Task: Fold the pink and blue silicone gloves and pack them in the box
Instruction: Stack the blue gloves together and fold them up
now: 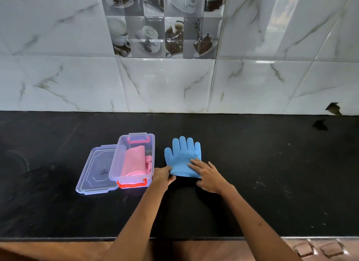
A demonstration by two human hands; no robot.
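Observation:
A blue silicone glove (181, 153) lies flat on the black counter, fingers pointing toward the wall, its cuff end folded over the palm. My left hand (162, 175) pinches the glove's near left corner. My right hand (208, 176) rests palm down with fingertips pressing the folded cuff at the right. To the left stands a clear plastic box (150, 142) with orange latches. A folded pink glove (134, 161) lies inside it.
The box's clear lid (95, 173) lies flat against the box's left side. A marble-tiled wall (165, 85) rises behind the counter. The counter's front edge (58, 238) runs across the bottom, with brown floor below.

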